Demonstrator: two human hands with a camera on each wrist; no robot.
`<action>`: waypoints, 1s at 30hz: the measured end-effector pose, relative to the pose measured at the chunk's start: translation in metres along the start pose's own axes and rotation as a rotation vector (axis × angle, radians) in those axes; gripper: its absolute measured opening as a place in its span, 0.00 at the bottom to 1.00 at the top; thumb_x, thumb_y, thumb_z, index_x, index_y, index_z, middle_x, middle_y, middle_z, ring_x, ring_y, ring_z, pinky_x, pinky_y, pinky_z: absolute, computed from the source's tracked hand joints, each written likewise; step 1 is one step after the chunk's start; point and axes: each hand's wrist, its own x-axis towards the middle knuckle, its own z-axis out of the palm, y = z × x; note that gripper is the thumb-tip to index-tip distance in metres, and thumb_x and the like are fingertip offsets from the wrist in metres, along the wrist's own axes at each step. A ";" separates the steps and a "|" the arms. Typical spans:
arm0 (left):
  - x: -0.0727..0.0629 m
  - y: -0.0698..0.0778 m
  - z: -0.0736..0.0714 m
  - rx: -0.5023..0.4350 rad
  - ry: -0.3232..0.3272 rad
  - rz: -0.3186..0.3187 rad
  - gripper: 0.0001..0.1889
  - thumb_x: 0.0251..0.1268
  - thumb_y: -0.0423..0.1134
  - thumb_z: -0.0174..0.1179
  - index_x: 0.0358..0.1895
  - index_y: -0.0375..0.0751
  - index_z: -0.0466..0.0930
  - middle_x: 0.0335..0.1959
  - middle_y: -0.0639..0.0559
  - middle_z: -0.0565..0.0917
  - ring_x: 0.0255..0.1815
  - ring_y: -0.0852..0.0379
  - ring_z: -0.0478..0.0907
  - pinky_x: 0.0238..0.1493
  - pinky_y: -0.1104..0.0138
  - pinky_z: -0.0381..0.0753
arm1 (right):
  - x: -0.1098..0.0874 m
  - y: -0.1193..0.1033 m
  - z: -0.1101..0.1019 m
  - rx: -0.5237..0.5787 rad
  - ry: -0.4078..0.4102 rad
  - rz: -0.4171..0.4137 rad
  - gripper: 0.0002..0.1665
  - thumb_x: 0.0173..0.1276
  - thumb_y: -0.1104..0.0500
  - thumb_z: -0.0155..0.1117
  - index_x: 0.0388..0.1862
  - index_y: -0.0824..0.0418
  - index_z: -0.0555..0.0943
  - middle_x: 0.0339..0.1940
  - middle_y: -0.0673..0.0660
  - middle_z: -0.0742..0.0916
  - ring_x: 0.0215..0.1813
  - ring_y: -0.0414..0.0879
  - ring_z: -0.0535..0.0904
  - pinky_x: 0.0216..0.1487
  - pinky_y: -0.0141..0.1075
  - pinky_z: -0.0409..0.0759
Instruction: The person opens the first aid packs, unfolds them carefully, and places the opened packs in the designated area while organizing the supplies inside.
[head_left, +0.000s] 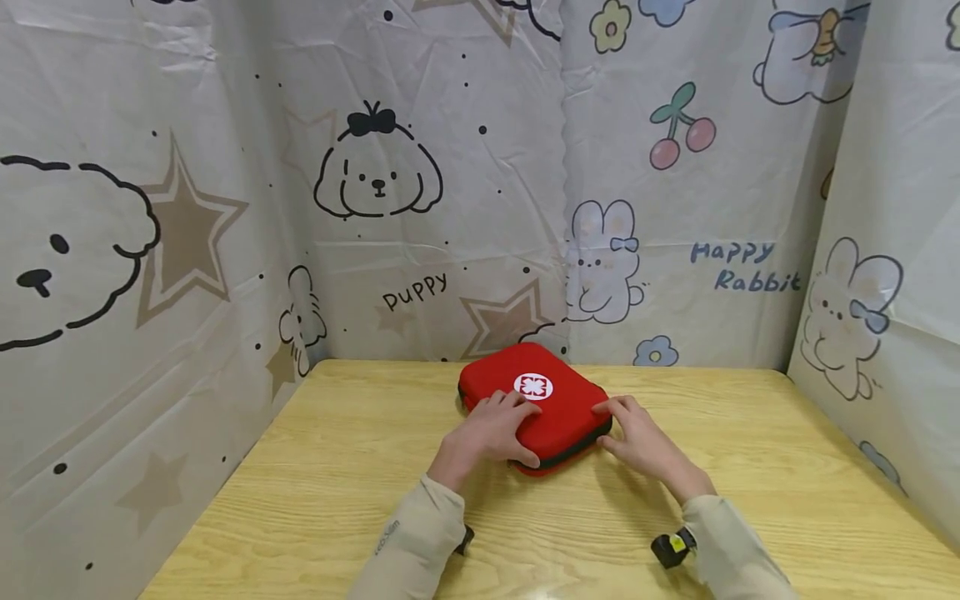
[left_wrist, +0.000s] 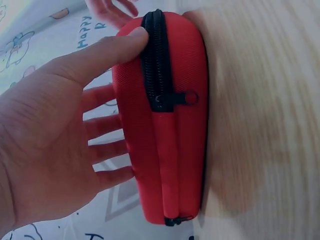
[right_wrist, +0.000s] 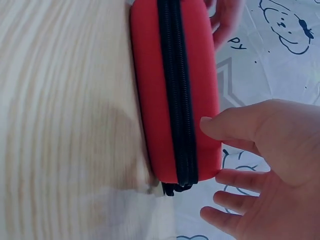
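Observation:
A red zippered first-aid case (head_left: 562,412) lies flat on the table, with a white round emblem on its lid. My left hand (head_left: 491,429) holds its near left part, fingers on the lid and thumb on the near edge. In the left wrist view that thumb rests on the black zipper (left_wrist: 156,55), above a zipper pull (left_wrist: 191,98). At the right corner my right hand (head_left: 645,442) touches the case with its index finger. Its thumb (right_wrist: 212,127) lies by the side wall, and the other fingers extend past the corner.
The light wooden table (head_left: 337,467) reaches back to a hung cloth (head_left: 450,167) printed with puppies, rabbits and stars. Cloth also stands along both sides. Small black devices (head_left: 672,547) sit at the wrists, by the beige sleeves.

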 end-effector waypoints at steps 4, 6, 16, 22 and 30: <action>0.000 -0.005 0.000 -0.030 -0.017 0.024 0.35 0.55 0.53 0.71 0.68 0.61 0.71 0.73 0.54 0.66 0.73 0.49 0.60 0.73 0.56 0.63 | 0.001 0.002 0.001 0.025 -0.025 0.009 0.29 0.64 0.65 0.67 0.64 0.69 0.73 0.65 0.73 0.71 0.66 0.69 0.68 0.66 0.63 0.67; 0.000 -0.006 0.000 -0.026 -0.013 0.041 0.34 0.55 0.53 0.71 0.68 0.61 0.72 0.72 0.54 0.67 0.72 0.50 0.62 0.72 0.57 0.65 | 0.001 0.004 0.002 0.034 -0.041 0.013 0.33 0.64 0.64 0.67 0.68 0.71 0.69 0.71 0.75 0.67 0.71 0.72 0.63 0.68 0.65 0.64; 0.004 -0.015 0.003 -0.012 0.056 0.041 0.37 0.54 0.71 0.62 0.66 0.59 0.74 0.69 0.54 0.71 0.68 0.50 0.65 0.71 0.57 0.66 | 0.004 0.005 0.003 0.042 0.001 0.012 0.28 0.66 0.65 0.65 0.64 0.71 0.75 0.67 0.73 0.72 0.65 0.70 0.71 0.64 0.62 0.71; 0.003 -0.020 0.005 -0.027 0.084 0.017 0.37 0.55 0.72 0.61 0.65 0.58 0.75 0.66 0.54 0.72 0.65 0.52 0.68 0.67 0.57 0.70 | 0.005 -0.005 0.001 0.067 0.006 0.052 0.14 0.66 0.64 0.66 0.50 0.63 0.85 0.47 0.60 0.79 0.49 0.56 0.78 0.51 0.47 0.77; 0.004 -0.021 0.003 -0.085 0.071 0.002 0.36 0.55 0.67 0.64 0.66 0.57 0.75 0.66 0.53 0.72 0.67 0.51 0.69 0.68 0.55 0.70 | 0.005 -0.013 -0.006 0.116 -0.051 0.027 0.08 0.64 0.63 0.68 0.42 0.61 0.87 0.36 0.55 0.77 0.38 0.42 0.77 0.39 0.32 0.76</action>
